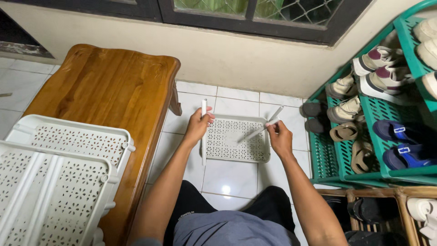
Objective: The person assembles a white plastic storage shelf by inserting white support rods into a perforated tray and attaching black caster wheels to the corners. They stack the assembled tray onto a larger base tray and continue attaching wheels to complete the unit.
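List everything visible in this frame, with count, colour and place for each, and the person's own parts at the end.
Perforated shelf tray: one, white, on the floor between the hands.
Thin posts: about three, white; one upright post in the left hand, two crossed posts in the right.
Stacked shelf trays: two, white, on the bench at left.
Wooden bench: one, brown, left.
Shoe rack: one, green, right, with sneakers, sandals and slippers.
Wooden rack: one, brown, bottom right, holding shoes.
Tiled floor: white.
Window: dark frame, top.
Left hand: gripping the upright post.
Right hand: holding the crossed posts.
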